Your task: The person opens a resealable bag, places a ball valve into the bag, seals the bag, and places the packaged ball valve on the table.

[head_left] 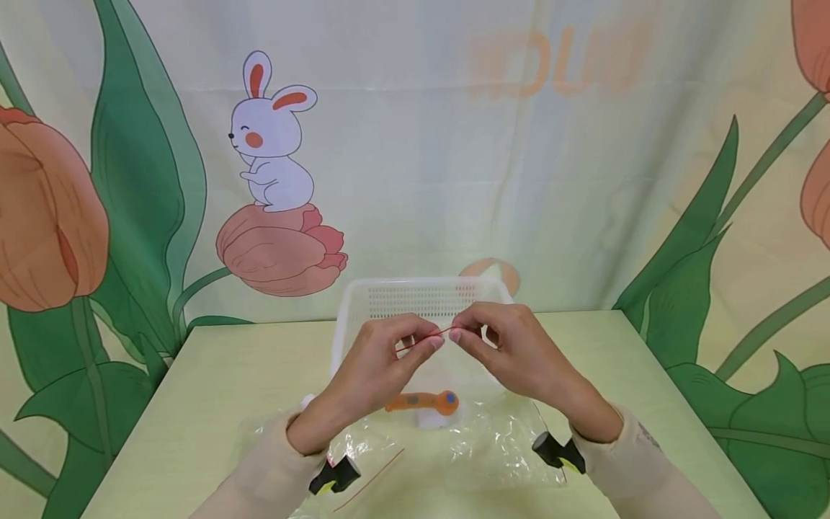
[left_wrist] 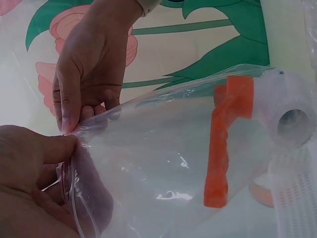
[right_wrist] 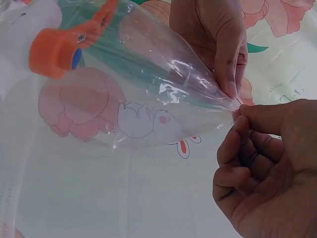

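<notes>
A clear zip bag (left_wrist: 143, 163) with a red strip along its mouth hangs between my hands. My left hand (head_left: 385, 353) pinches the bag's mouth edge between thumb and fingers. Close beside it, my right hand (head_left: 519, 353) pinches the same edge, its fingertips almost meeting the left ones. Inside the bag is a white plastic pipe valve (left_wrist: 270, 101) with an orange handle (head_left: 424, 402). A blue spot (right_wrist: 76, 58) marks the end of the handle's hub. From the head view, the valve's white body is mostly hidden beneath the handle.
A white perforated basket (head_left: 344, 324) stands behind the hands at the table's back edge. More clear plastic with red strips (head_left: 369, 479) lies on the pale table (head_left: 227, 382) near the forearms. A curtain printed with a rabbit and tulips (head_left: 421, 144) hangs behind.
</notes>
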Demonstrator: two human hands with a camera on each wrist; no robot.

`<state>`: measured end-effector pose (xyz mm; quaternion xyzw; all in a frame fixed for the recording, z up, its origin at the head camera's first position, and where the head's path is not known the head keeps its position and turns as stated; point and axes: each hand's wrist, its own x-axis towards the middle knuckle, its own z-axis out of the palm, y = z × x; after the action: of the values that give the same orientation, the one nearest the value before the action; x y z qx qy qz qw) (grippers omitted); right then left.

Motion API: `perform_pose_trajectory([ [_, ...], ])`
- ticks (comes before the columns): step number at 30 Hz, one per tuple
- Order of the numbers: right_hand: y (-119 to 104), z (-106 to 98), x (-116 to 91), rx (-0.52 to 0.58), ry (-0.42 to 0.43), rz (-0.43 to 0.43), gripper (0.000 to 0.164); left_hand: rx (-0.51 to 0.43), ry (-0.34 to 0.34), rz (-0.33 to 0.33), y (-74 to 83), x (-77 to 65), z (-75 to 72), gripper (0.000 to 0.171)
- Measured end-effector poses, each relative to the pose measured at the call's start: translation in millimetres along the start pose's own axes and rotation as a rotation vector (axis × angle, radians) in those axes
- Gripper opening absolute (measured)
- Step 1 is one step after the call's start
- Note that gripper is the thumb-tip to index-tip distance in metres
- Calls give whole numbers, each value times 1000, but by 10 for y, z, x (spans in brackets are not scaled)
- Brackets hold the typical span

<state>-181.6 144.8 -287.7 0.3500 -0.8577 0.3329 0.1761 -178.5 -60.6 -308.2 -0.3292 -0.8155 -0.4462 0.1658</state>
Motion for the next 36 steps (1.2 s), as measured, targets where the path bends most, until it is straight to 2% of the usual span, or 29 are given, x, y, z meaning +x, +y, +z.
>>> perform_pose_trajectory([
  [9,12,23,-14,-16,48,-61,5,-1,41,48,34,20,29,5],
  [14,0,40,-13,-15,59,-63,7,15,64,83,33,27,59,4],
  [20,-8,46,-16,-9,66,-71,6,34,59,118,45,24,54,4],
  [29,-16,34,-6,-12,79,-57,7,49,52,85,35,14,18,5],
  [36,-5,39,-22,-2,74,-58,6,57,39,95,21,8,16,3],
])
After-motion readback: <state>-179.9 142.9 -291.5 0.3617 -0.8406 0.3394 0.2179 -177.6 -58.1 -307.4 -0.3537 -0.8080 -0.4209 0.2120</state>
